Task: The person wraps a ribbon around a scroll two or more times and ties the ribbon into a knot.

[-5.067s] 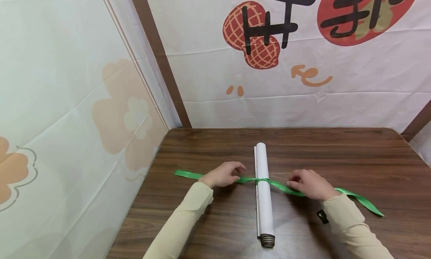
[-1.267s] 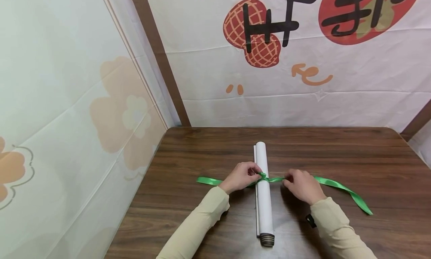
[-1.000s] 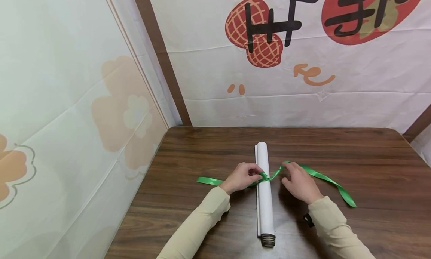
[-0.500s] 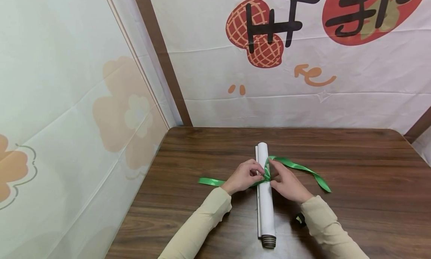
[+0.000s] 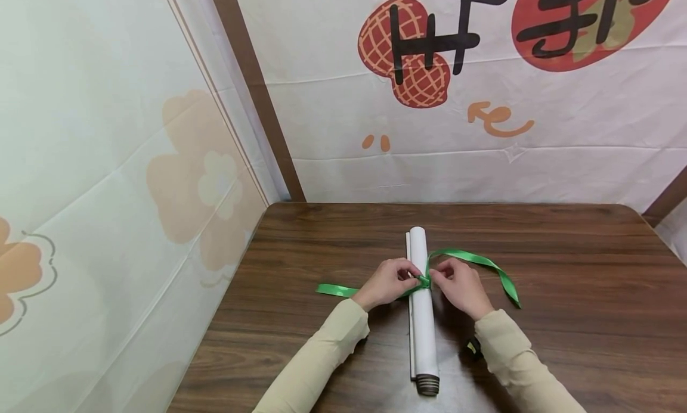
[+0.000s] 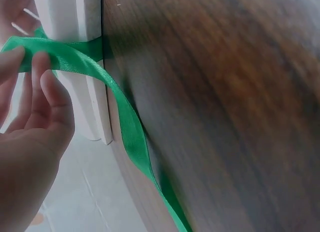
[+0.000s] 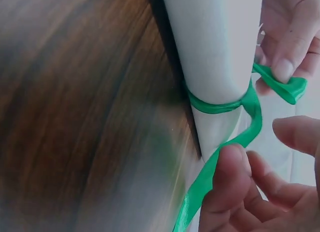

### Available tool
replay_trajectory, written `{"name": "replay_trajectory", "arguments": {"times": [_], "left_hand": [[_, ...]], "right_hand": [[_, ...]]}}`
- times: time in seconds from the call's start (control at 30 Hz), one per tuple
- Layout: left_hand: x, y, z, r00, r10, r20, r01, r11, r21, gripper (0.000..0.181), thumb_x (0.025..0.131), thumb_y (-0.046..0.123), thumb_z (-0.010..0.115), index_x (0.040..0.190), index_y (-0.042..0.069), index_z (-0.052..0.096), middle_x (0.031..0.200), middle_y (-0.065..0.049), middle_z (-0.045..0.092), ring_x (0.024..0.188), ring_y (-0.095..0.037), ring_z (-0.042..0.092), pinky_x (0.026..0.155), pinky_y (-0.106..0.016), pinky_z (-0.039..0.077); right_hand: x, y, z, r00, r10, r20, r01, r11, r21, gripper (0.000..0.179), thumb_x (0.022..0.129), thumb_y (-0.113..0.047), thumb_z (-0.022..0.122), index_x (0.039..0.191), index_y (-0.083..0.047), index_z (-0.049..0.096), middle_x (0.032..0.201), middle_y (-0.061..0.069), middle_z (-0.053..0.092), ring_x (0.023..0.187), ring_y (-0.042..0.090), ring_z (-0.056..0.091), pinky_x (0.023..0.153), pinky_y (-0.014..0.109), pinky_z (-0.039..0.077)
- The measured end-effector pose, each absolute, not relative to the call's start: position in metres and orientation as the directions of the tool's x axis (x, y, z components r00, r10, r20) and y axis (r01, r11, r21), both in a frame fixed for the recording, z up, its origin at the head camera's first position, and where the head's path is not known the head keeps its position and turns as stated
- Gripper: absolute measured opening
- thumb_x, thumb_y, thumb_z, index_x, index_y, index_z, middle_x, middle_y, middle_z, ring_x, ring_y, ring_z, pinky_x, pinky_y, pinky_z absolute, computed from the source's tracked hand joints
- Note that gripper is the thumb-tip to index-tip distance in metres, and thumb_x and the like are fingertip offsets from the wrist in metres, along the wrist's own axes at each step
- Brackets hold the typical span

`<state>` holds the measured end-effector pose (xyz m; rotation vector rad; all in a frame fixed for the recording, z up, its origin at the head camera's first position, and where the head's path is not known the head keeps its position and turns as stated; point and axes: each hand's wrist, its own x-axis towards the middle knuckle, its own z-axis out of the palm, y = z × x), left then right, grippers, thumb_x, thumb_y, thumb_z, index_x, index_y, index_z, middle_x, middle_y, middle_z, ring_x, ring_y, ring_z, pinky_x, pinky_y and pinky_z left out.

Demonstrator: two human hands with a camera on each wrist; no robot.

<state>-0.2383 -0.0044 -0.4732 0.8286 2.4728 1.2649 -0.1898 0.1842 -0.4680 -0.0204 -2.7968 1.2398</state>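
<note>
A rolled white paper scroll [image 5: 426, 335] with a dark striped near end lies lengthwise on the table. Green ribbon [image 5: 480, 258] circles its middle, with tails on both sides. My left hand [image 5: 390, 282] pinches a folded loop of the ribbon beside the scroll. In the left wrist view, the ribbon [image 6: 132, 137] trails from those fingertips along the table. My right hand [image 5: 463, 286] is just right of the knot, fingers bent. The right wrist view shows its thumb and fingers apart, with the other ribbon tail [image 7: 195, 197] running behind a fingertip and touching it.
The brown wood-grain table [image 5: 579, 270] extends to both sides of the scroll. A printed cloth wall [image 5: 333, 103] stands behind it, and another cloth [image 5: 107, 162] hangs on the left. A small black object [image 5: 473, 348] shows beside the right cuff.
My left hand moved in to the scroll and gathered a ribbon loop. My right hand swung its tail up and around beside that loop, then drew close to the knot. The right tail shifted inward.
</note>
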Motion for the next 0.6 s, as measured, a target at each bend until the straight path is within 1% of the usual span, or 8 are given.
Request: {"name": "replay_trajectory", "arguments": {"times": [0.07, 0.13, 0.2, 0.33, 0.4, 0.47, 0.6], "left_hand": [[-0.2385, -0.0048, -0.4734, -0.81, 0.585, 0.03, 0.367, 0.467, 0.804, 0.008, 0.091, 0.011, 0.065, 0.096, 0.012, 0.071, 0.094, 0.001, 0.067, 0.077, -0.004, 0.057, 0.068, -0.018, 0.048], [-0.2381, -0.0052, -0.4735, -0.813, 0.582, 0.022, 0.356, 0.467, 0.809, 0.007, 0.091, 0.011, 0.065, 0.096, 0.012, 0.071, 0.093, 0.001, 0.067, 0.076, -0.003, 0.057, 0.068, -0.018, 0.048], [-0.2376, -0.0055, -0.4737, -0.816, 0.578, 0.017, 0.346, 0.465, 0.815, 0.007, 0.091, 0.011, 0.065, 0.095, 0.012, 0.071, 0.092, 0.0, 0.067, 0.075, -0.003, 0.057, 0.067, -0.018, 0.049], [-0.237, -0.0063, -0.4729, -0.821, 0.571, 0.012, 0.333, 0.462, 0.822, 0.007, 0.091, 0.011, 0.066, 0.095, 0.012, 0.071, 0.091, 0.0, 0.067, 0.075, -0.003, 0.057, 0.067, -0.018, 0.049], [-0.2375, -0.007, -0.4728, -0.822, 0.57, 0.019, 0.341, 0.463, 0.818, 0.007, 0.09, 0.01, 0.066, 0.095, 0.011, 0.071, 0.092, 0.0, 0.067, 0.075, -0.002, 0.057, 0.068, -0.018, 0.048], [-0.2383, -0.0079, -0.4726, -0.822, 0.569, 0.035, 0.354, 0.461, 0.814, 0.007, 0.09, 0.01, 0.066, 0.095, 0.011, 0.071, 0.093, 0.0, 0.066, 0.076, -0.002, 0.057, 0.069, -0.018, 0.048], [-0.2396, -0.0098, -0.4718, -0.816, 0.572, 0.079, 0.396, 0.455, 0.798, 0.009, 0.089, 0.01, 0.067, 0.097, 0.01, 0.072, 0.094, -0.003, 0.061, 0.077, -0.003, 0.054, 0.071, -0.017, 0.047]], "right_hand": [[-0.1923, 0.1831, -0.4683, -0.997, 0.051, 0.057, -0.006, 0.696, -0.718, 0.03, 0.093, -0.031, 0.063, 0.102, -0.003, 0.067, 0.089, 0.008, 0.069, 0.076, 0.017, 0.062, 0.065, 0.031, 0.048], [-0.1944, 0.1811, -0.4689, -0.998, 0.044, 0.044, 0.001, 0.719, -0.695, 0.031, 0.091, -0.032, 0.064, 0.101, -0.003, 0.068, 0.087, 0.007, 0.069, 0.073, 0.016, 0.061, 0.064, 0.031, 0.048], [-0.1955, 0.1793, -0.4696, -0.999, 0.025, 0.036, -0.006, 0.735, -0.678, 0.031, 0.09, -0.029, 0.066, 0.103, -0.001, 0.068, 0.087, 0.008, 0.07, 0.075, 0.018, 0.063, 0.066, 0.034, 0.05], [-0.1962, 0.1773, -0.4713, -0.998, -0.01, 0.055, -0.044, 0.74, -0.671, 0.026, 0.087, -0.015, 0.064, 0.107, 0.0, 0.067, 0.093, 0.011, 0.071, 0.083, 0.024, 0.066, 0.072, 0.039, 0.053], [-0.196, 0.1768, -0.472, -0.996, -0.034, 0.08, -0.08, 0.724, -0.686, 0.026, 0.086, -0.01, 0.061, 0.109, 0.0, 0.067, 0.097, 0.013, 0.07, 0.085, 0.024, 0.066, 0.072, 0.039, 0.053], [-0.196, 0.1765, -0.4731, -0.989, -0.073, 0.129, -0.142, 0.711, -0.688, 0.03, 0.085, -0.004, 0.059, 0.113, 0.001, 0.066, 0.099, 0.014, 0.069, 0.083, 0.022, 0.065, 0.07, 0.036, 0.052], [-0.1961, 0.1748, -0.4745, -0.963, -0.176, 0.204, -0.269, 0.692, -0.67, 0.035, 0.086, 0.004, 0.056, 0.121, -0.001, 0.064, 0.093, 0.011, 0.063, 0.074, 0.016, 0.054, 0.065, 0.029, 0.043]]}}
